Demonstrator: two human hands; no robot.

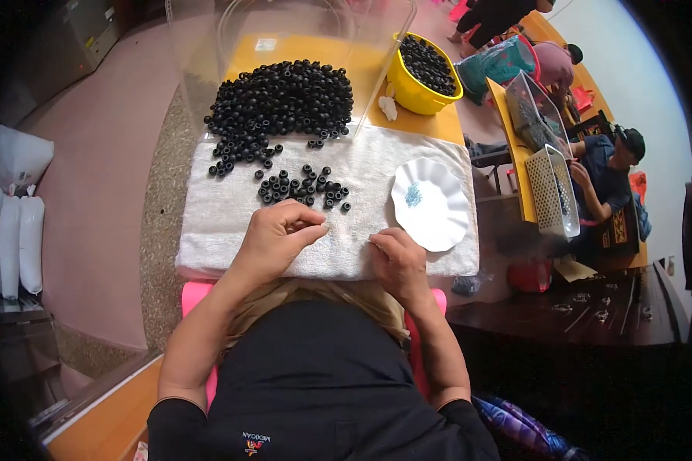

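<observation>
Over a white towel (215, 246), my left hand (273, 238) has thumb and forefinger pinched just below a small group of black ring-like pieces (304, 187). What sits in that pinch is too small to make out. To its right, my right hand (401, 261) is closed, its fingertips pressed together at the thumb; any small thing in them cannot be told. Next to the right hand lies a white scalloped dish (438, 223) with a little patch of tiny light blue bits (414, 195). A large heap of the same black pieces (284, 104) spills from a clear plastic bin (384, 69) onto the towel.
A yellow tub (417, 97) full of black pieces stands at the back right, beside a crumpled white scrap (388, 107). Further right, a co-worker (603, 173) sits by a white perforated basket (552, 188) and a clear bin (534, 111). White sacks (11, 238) stand at the left.
</observation>
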